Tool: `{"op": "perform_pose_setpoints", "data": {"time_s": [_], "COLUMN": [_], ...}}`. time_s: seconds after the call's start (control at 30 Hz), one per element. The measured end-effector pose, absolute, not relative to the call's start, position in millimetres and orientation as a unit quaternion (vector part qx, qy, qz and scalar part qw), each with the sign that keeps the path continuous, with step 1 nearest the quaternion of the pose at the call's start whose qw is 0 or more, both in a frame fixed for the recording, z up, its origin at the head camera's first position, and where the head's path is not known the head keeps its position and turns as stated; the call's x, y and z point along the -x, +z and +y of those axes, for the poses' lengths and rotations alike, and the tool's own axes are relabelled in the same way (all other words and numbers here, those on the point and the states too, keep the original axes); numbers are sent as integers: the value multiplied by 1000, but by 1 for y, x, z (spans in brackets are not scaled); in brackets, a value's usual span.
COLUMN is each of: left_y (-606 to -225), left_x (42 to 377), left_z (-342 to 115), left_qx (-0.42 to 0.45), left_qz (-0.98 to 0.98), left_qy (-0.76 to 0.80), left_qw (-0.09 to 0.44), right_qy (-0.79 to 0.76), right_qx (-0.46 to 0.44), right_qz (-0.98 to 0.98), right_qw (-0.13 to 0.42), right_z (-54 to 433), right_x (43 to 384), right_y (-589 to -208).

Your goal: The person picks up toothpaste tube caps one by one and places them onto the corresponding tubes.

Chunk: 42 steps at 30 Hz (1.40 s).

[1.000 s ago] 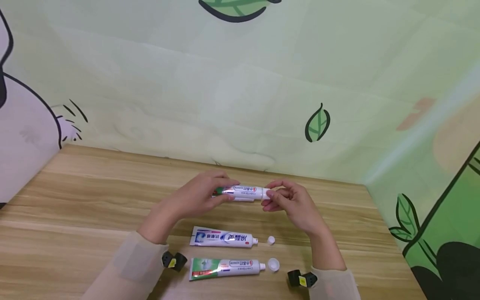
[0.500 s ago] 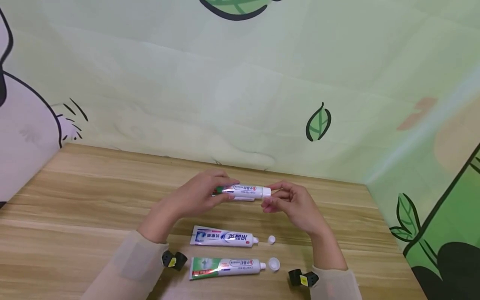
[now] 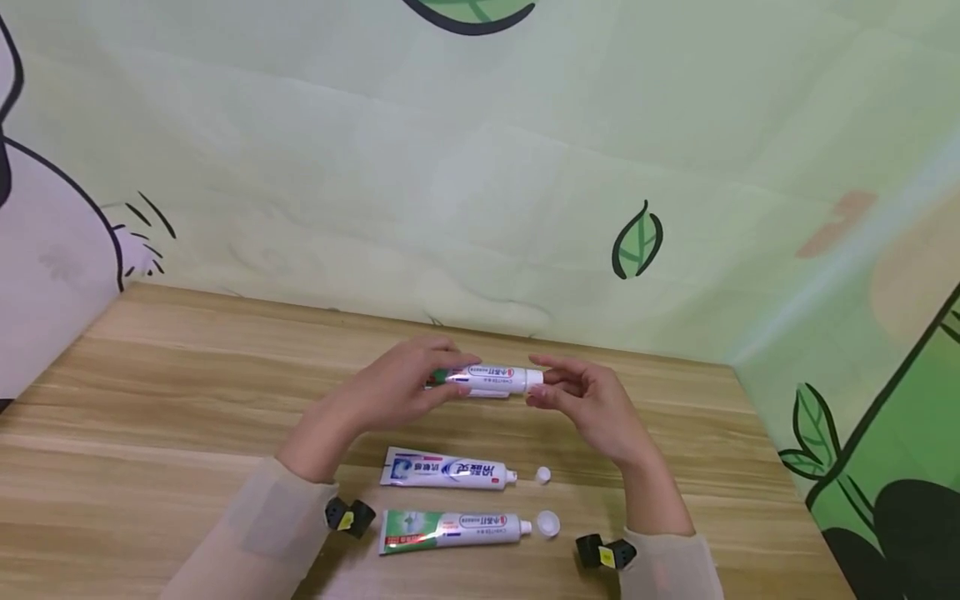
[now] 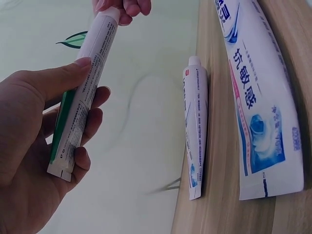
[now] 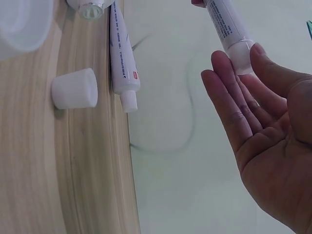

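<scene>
My left hand (image 3: 401, 383) grips a green-and-white toothpaste tube (image 3: 495, 380) around its body, thumb on the near side. The tube is held sideways above the table, its white cap (image 5: 241, 56) on and pointing right. At that cap is my right hand (image 3: 600, 415), thumb tip on one side and fingertips on the other, pinching it lightly. A second capped toothpaste tube (image 4: 196, 131), white with blue print, lies on the table behind, mostly hidden by the held one in the head view.
Nearer on the wooden table (image 3: 187, 400) lie an uncapped blue-and-white tube (image 3: 448, 469) and an uncapped green-and-white tube (image 3: 453, 532). A small white cap (image 3: 543, 475) and a larger one (image 3: 548, 524) sit by their nozzles. A printed cloth wall (image 3: 480, 183) rises behind.
My right thumb has slipped from the front of the cap down to its lower edge, and the fingers have spread and come back around it. The left hand keeps its grip on the tube.
</scene>
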<state>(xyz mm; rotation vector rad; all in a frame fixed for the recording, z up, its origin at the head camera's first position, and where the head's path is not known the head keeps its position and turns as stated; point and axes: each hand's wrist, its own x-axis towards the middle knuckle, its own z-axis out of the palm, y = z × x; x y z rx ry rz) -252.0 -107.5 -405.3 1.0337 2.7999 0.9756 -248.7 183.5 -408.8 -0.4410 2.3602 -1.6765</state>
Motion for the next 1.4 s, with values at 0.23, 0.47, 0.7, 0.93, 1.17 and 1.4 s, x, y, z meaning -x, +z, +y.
{"op": "perform_pose_setpoints", "data": {"time_s": [0.23, 0.47, 0.7, 0.93, 1.17, 1.4], "left_y": [-406, -405, -406, -405, -405, -405], "left_x": [253, 255, 254, 253, 253, 253], "left_z": [-107, -108, -108, -107, -108, -108], "left_qx": [-333, -335, -326, -327, -333, -338], "left_qz": [891, 890, 894, 893, 890, 888], "left_qy": [310, 309, 307, 310, 312, 313], "left_qw": [-1, -7, 1, 1, 1, -5], "right_qy": [-582, -582, -586, -594, -578, -555], "right_qx": [148, 155, 133, 140, 153, 170], "right_qz": [793, 792, 789, 780, 790, 803], "right_qw": [102, 103, 128, 135, 134, 135], "right_z": [182, 181, 181, 180, 182, 183], "right_x": [249, 249, 248, 247, 247, 248], "right_y": [-409, -408, -409, -407, -409, -410]}}
